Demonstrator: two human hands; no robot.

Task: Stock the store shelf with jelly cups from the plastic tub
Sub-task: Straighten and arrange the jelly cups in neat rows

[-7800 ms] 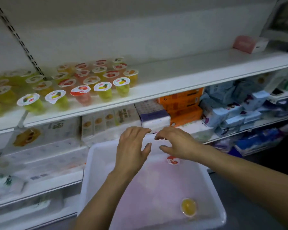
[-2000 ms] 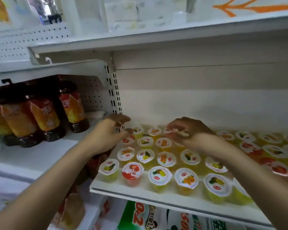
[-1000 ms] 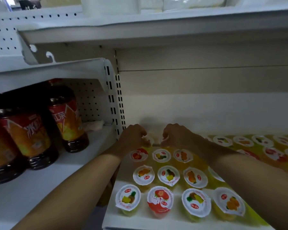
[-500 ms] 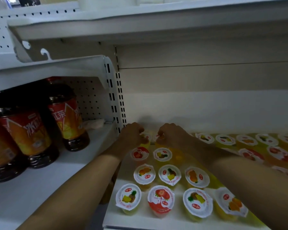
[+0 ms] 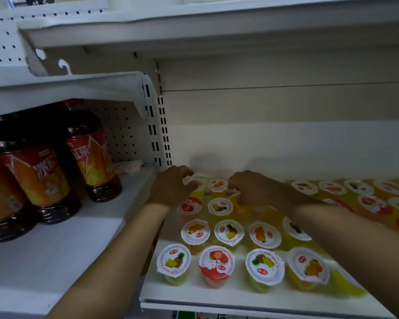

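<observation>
Our left hand (image 5: 173, 189) curled its fingers around a yellow jelly cup (image 5: 199, 187) at the back left corner of the shelf (image 5: 217, 295), while our right hand (image 5: 251, 189) pinched an orange jelly cup (image 5: 240, 204) just beside it. Around them the other jelly cups (image 5: 228, 233) stood upright in rows towards the shelf's front edge. Dark tea bottles (image 5: 90, 153) stood on the neighbouring shelf to the left

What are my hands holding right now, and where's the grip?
The left hand curls round the rim of a back-row jelly cup. The right hand is curled over a cup hidden beneath it; its grip cannot be told.
</observation>
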